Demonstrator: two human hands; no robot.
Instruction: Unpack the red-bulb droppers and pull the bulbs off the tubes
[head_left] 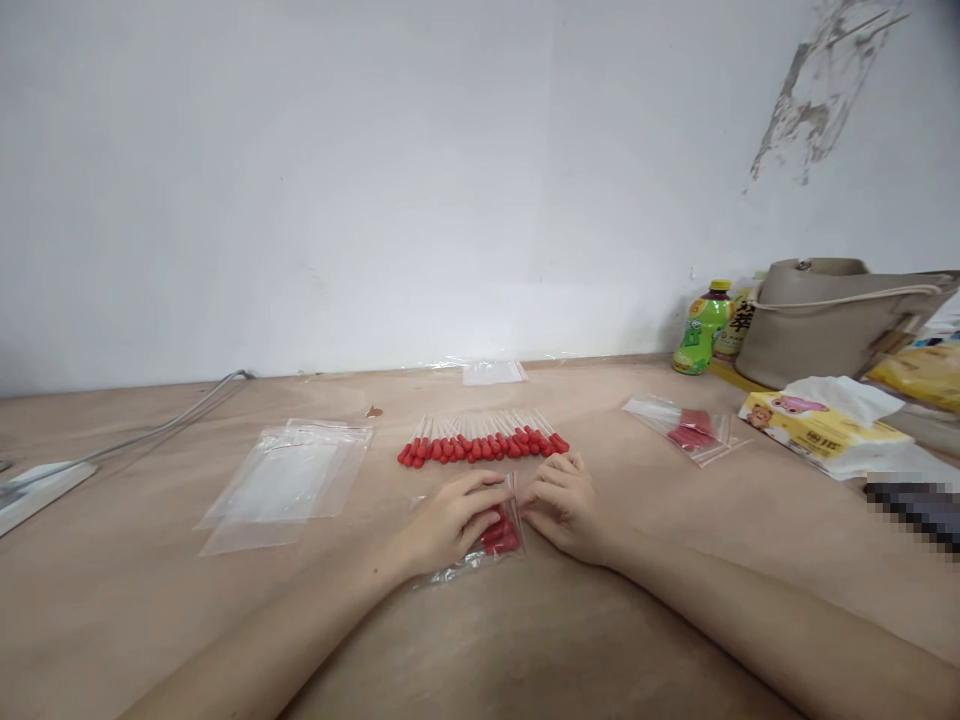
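Note:
In front of me a clear zip bag (501, 537) lies on the table with red-tipped pieces inside. My left hand (450, 520) rests over the bag with its fingers bent, gripping it near the zip end. At that same end, my right hand (566, 508) has its fingers curled together against the bag's right edge. Just beyond both hands is a row of thin white sticks with red tips (480, 447), the tips pointing towards me. Part of the bag is hidden under my left hand.
Flat clear zip bags (285, 480) lie to the left, another bag (491, 373) by the wall. On the right are a filled zip bag (690, 430), a tissue pack (817, 425), a green bottle (701, 330) and a grey-beige handbag (817, 325). A cable (180, 420) crosses the left side.

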